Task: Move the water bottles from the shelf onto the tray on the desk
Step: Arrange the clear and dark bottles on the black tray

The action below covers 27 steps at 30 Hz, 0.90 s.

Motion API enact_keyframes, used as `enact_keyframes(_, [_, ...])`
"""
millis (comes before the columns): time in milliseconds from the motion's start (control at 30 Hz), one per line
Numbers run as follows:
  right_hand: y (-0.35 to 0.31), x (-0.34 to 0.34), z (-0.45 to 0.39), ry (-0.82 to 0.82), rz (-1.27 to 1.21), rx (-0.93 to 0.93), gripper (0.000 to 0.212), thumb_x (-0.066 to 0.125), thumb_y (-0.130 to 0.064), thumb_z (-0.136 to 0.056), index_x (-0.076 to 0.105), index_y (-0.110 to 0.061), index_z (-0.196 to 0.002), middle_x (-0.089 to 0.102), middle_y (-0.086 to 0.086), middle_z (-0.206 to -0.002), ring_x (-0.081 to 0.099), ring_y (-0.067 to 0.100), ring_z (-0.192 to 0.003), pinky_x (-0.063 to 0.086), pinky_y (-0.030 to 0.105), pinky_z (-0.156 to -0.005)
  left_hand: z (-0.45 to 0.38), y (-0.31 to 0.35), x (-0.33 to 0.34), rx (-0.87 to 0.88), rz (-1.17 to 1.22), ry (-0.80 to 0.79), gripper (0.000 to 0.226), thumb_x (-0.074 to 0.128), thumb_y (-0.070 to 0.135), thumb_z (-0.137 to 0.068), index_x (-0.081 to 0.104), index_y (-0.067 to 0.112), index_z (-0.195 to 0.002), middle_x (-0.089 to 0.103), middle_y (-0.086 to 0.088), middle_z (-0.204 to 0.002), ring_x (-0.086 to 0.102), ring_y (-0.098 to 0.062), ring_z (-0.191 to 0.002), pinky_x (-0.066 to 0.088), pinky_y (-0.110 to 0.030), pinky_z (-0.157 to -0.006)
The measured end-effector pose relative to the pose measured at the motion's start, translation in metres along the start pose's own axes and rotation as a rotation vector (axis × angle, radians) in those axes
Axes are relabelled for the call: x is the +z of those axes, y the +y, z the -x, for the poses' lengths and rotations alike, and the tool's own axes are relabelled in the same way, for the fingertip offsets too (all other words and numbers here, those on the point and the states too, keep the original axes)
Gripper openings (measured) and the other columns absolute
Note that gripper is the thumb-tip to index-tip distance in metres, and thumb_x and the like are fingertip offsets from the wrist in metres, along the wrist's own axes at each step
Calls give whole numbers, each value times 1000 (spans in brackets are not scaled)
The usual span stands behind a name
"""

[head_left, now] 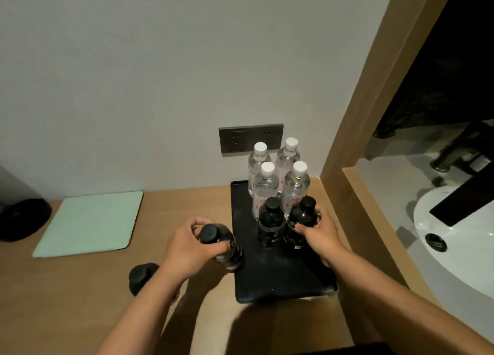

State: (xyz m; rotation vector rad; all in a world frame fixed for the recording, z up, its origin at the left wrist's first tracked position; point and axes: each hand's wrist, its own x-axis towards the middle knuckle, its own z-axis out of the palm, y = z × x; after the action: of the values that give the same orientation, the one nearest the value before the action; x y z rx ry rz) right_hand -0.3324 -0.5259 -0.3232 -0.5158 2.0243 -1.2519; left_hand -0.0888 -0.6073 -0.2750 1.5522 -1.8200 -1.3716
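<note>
— Why both hands at once?
— One dark bottle each, I'd guess. The right hand (319, 230) is wrapped round a dark bottle (300, 222) standing on the tray (280, 279); the left hand (191, 247) clasps another (222, 243) at the tray's nine o'clock edge.
— How many on it?
— Four clear bottles (267, 191) packed at twelve o'clock, keeping the front free, plus a loose dark one (270, 222). Three dark in all.
— Elsewhere on the surface (80, 301)?
— A pale mat (91, 223), far out at nine o'clock.
</note>
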Motion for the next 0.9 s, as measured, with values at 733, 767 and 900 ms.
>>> enact_keyframes(733, [-42,-29,8,-28,250,-722,70,73,-10,-77,39,-22,-137,35,-5,-135,31,2,-127,22,10,-109,13,3,95,68,-97,-116,51,87,15,-57,59,19,-99,66,5,-95,63,-5,-87,47,-8,-67])
enact_keyframes(767, [-52,-27,9,-69,296,-829,59,70,-10,-80,47,-21,-132,42,-3,-132,37,3,-123,30,17,-109,13,1,96,69,-90,-114,50,87,15,-57,60,20,-100,66,6,-95,62,-2,-86,46,-5,-66])
enact_keyframes(900, [-78,-6,-3,-466,864,-893,47,62,-19,-88,48,-26,-133,48,-2,-132,44,16,-124,42,36,-101,13,0,97,83,-75,-95,49,85,14,-62,60,20,-104,64,10,-96,59,3,-85,42,-1,-67])
